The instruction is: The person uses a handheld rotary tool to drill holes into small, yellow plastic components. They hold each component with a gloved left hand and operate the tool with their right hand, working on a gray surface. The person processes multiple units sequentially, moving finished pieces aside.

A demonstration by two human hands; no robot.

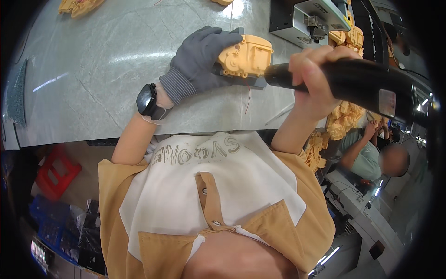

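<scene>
My left hand [199, 58], in a dark grey knitted glove, is closed round the left side of an orange plastic housing [251, 53], with fingers over its upper edge. The housing has round bosses and screw holes, and sits on a dark grey block [256, 83] on the table. My bare right hand [316, 74] is wrapped round a thick black cylindrical tool that looks like an electric screwdriver [362, 81]. Its narrower end is aimed at the housing's right side; whether it touches cannot be made out, and any bit is hidden.
Behind the housing stands a metal-and-black machine [304, 23] on the grey table [102, 93]. More orange parts [344, 118] are heaped at the right, and others [79, 5] lie at the far left. A co-worker [364, 156] sits at the right. On the floor at left is a red stool [58, 172].
</scene>
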